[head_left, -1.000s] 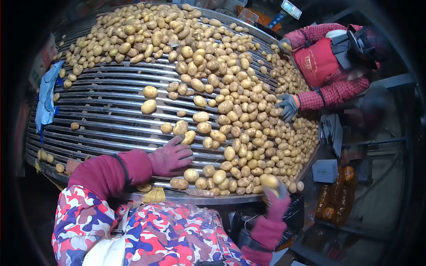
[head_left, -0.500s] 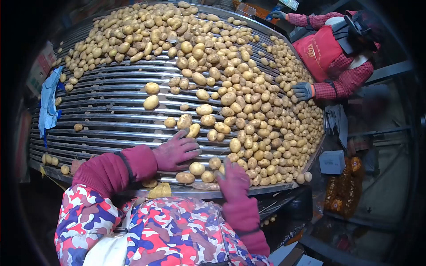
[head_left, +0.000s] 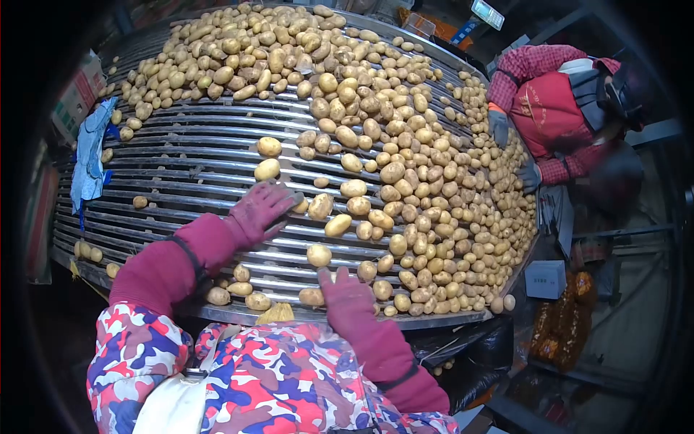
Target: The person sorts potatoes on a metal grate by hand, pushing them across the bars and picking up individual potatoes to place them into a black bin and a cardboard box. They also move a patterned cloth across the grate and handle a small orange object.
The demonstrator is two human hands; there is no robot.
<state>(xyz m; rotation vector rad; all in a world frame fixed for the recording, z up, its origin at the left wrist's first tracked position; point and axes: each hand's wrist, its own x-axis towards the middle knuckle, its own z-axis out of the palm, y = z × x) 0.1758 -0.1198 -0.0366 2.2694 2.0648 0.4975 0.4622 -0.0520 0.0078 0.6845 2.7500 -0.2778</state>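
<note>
My left hand [head_left: 265, 211], in a maroon glove, lies over the metal bars with its fingers extended. Its fingertips are beside a small potato [head_left: 300, 206], left of several others. My right hand [head_left: 345, 289], gloved the same, rests low on the bars with its fingers apart, between a potato [head_left: 311, 296] on its left and a potato [head_left: 382, 290] on its right. Just above its fingertips lies a round yellow potato [head_left: 319, 254]. Several potatoes [head_left: 241, 288] sit near the front edge, below my left hand.
The slatted metal table [head_left: 181, 166] bears a large heap of potatoes [head_left: 434, 210] at the back and right. A co-worker in a red apron [head_left: 546, 108] has both gloved hands at the right edge. A blue cloth [head_left: 92, 155] hangs at the left; a white box [head_left: 545, 279] stands lower right.
My left hand has moved up and left, my right hand left and slightly down. Some potatoes now lie near the front edge, left of my right hand. The co-worker's upper hand has come down onto the potatoes.
</note>
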